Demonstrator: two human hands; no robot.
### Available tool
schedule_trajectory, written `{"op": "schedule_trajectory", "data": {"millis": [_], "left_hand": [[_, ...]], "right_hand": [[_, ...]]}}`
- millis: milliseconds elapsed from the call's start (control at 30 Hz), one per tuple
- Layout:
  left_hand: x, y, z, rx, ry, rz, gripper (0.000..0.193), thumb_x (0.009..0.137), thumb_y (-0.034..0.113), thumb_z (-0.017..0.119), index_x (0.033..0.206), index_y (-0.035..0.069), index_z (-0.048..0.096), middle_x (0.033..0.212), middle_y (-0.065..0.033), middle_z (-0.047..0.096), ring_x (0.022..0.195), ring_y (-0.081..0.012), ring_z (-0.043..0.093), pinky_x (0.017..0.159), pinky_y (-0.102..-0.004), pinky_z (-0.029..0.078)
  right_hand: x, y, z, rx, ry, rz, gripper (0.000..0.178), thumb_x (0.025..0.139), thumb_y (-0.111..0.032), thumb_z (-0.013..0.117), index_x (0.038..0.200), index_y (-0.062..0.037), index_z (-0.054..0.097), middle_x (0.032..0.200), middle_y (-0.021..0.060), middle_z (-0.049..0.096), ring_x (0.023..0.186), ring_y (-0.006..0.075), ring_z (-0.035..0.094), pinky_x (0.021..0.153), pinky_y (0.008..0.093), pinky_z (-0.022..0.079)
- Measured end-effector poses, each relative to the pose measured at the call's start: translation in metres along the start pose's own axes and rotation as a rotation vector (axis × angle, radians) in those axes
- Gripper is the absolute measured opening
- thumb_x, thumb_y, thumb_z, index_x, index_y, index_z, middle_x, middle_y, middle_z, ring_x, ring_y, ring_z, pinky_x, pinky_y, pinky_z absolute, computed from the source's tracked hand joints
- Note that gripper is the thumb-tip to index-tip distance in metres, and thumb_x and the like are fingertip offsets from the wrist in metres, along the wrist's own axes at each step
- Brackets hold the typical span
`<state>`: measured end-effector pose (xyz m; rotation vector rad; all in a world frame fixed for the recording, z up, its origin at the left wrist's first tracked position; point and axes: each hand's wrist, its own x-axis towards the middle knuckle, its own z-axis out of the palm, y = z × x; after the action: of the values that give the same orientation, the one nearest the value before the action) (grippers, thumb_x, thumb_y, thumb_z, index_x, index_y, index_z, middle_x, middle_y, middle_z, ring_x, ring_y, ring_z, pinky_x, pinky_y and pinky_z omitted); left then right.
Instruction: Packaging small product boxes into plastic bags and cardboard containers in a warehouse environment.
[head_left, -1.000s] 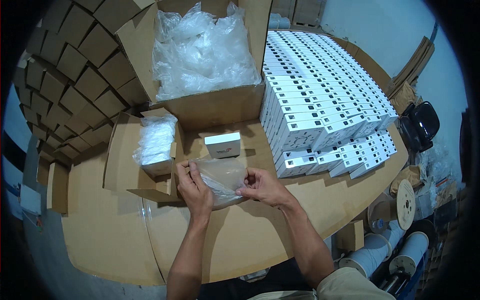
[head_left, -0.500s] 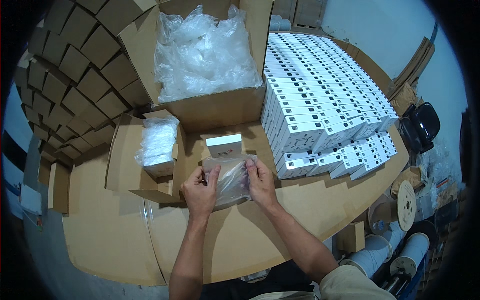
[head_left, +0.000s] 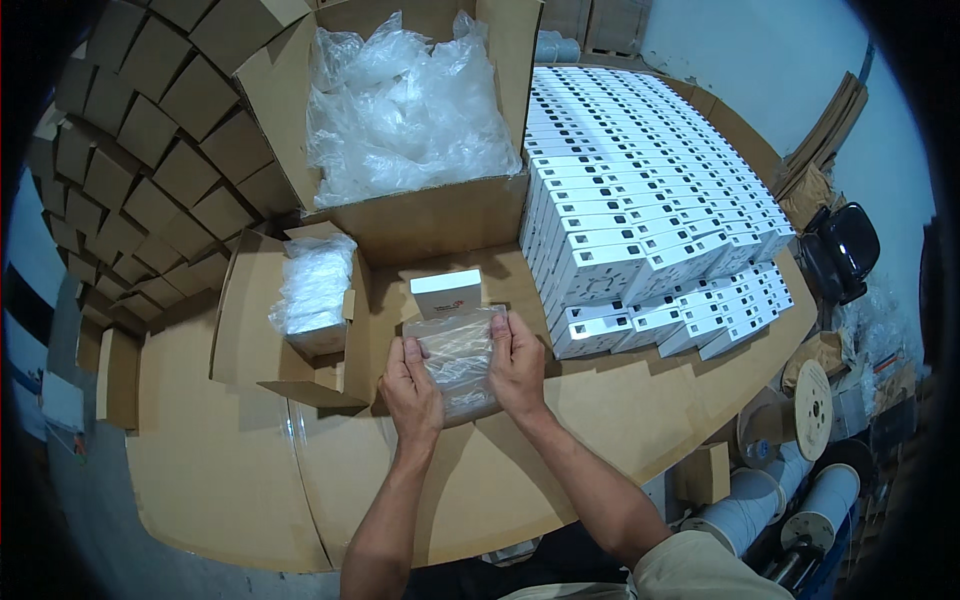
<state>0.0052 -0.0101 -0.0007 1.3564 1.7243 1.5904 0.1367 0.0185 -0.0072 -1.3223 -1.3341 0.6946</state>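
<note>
So, head view: the person's got both hands on a clear plastic bag (head_left: 455,372), held up near the middle of the brown tabletop (head_left: 500,510). Left hand (head_left: 410,395) pinches its left edge, thumb pressed against curled fingers, basically no gap. Right hand (head_left: 518,370) has the right edge the same way, thumb up near the top corner. The bag's pretty much flat and stretched between them, kinda wrinkly and shiny.

Just beyond it is a white box (head_left: 446,294), with the bag overlapping its lower part from this angle. Left of that, an open cardboard box (head_left: 305,385) has plastic-wrapped packs (head_left: 315,282) in it. Behind sits a big carton (head_left: 440,218) full of crumpled clear plastic (head_left: 410,115), and off to the right there's a huge stack of white boxes (head_left: 640,200).
</note>
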Motion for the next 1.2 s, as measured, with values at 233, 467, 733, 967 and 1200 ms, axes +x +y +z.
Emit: {"op": "schedule_trajectory", "data": {"millis": [233,467,733,967,1200], "left_hand": [[0.002,0.005,-0.004,-0.475,-0.315,-0.255,0.044,0.086,0.006,0.077,0.121,0.002,0.05,0.101,-0.009,0.067,0.095,-0.0141,0.065,0.078,-0.0272,0.055],[0.011,-0.007,-0.014,-0.435,-0.415,-0.234,0.058,0.078,-0.001,0.083,0.126,0.001,0.052,0.112,-0.0096,0.066,0.099,-0.0155,0.067,0.087,-0.0284,0.056],[0.015,-0.01,-0.015,-0.445,-0.294,-0.281,0.019,0.098,0.018,0.068,0.106,0.002,0.066,0.09,-0.0005,0.066,0.081,-0.0059,0.059,0.069,-0.0228,0.049],[0.007,0.005,-0.006,-0.332,-0.145,-0.144,0.021,0.104,0.02,0.059,0.099,0.001,0.068,0.077,0.0053,0.054,0.067,-0.0043,0.046,0.06,-0.0241,0.041],[0.011,0.009,-0.01,-0.136,-0.075,-0.02,0.017,0.103,0.017,0.059,0.106,0.002,0.068,0.078,0.0015,0.062,0.065,-0.0043,0.052,0.056,-0.022,0.041]], "right_hand": [[0.003,-0.007,0.0,0.458,-0.151,0.068,0.027,0.092,-0.02,0.076,0.106,0.001,0.067,0.094,0.0044,0.072,0.082,0.0077,0.061,0.072,0.0276,0.052],[0.01,0.013,-0.013,0.614,-0.297,0.247,0.019,0.097,-0.016,0.068,0.105,0.0009,0.071,0.096,0.0012,0.07,0.084,0.0061,0.06,0.075,0.0229,0.05],[0.01,0.0,-0.015,0.477,-0.31,0.259,0.019,0.1,-0.017,0.064,0.106,-0.0004,0.072,0.091,-0.0012,0.067,0.082,0.0048,0.056,0.076,0.0218,0.048],[0.01,-0.007,-0.01,0.763,-0.201,0.261,0.023,0.098,-0.015,0.067,0.115,0.0004,0.067,0.093,-0.0002,0.068,0.084,0.0058,0.059,0.076,0.0229,0.05],[0.002,0.006,-0.007,0.087,-0.182,0.004,0.023,0.101,-0.02,0.062,0.093,0.0017,0.064,0.07,0.0059,0.064,0.064,0.0099,0.059,0.059,0.0317,0.048]]}}
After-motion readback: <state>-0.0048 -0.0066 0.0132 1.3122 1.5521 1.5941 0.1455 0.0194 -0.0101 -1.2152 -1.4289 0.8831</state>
